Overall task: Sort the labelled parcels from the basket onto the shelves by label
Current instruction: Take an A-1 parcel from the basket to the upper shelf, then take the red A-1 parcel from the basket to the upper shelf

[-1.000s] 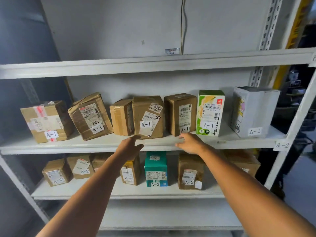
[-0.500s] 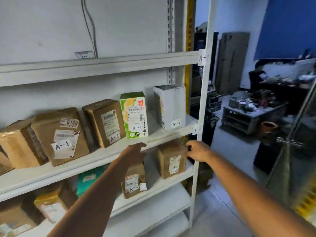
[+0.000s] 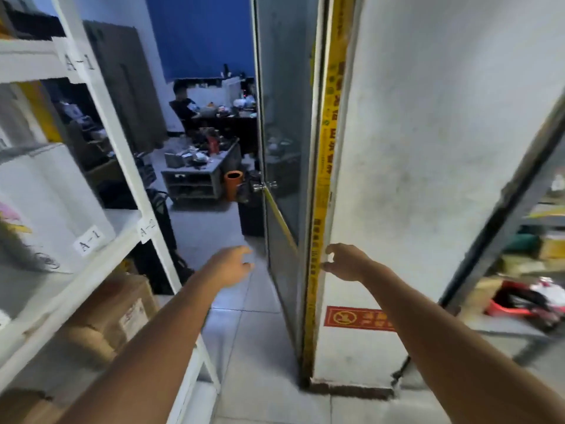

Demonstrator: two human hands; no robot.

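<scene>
The white shelf rack (image 3: 122, 142) fills the left edge, its post tagged A-1 above and A-2 below. A white parcel (image 3: 52, 191) with an A-1 label stands on the upper shelf, and a brown cardboard parcel (image 3: 119, 307) sits on the shelf below it. My left hand (image 3: 232, 264) hangs in the air to the right of the rack, fingers apart, holding nothing. My right hand (image 3: 345, 261) is held out in front of the white wall, fingers loosely curled and empty. No basket is in view.
A glass door (image 3: 281, 166) stands ajar straight ahead beside a yellow-taped wall edge (image 3: 324, 179). A tiled floor (image 3: 244, 332) runs between rack and wall. Beyond the doorway are a cluttered low table (image 3: 195, 172), an orange bin (image 3: 233, 185) and a seated person (image 3: 183, 107). A red crate (image 3: 519, 301) lies far right.
The view has swung right, from facing the shelves to the doorway and wall. Both hands have left the shelf edge and now hang in the air, empty.
</scene>
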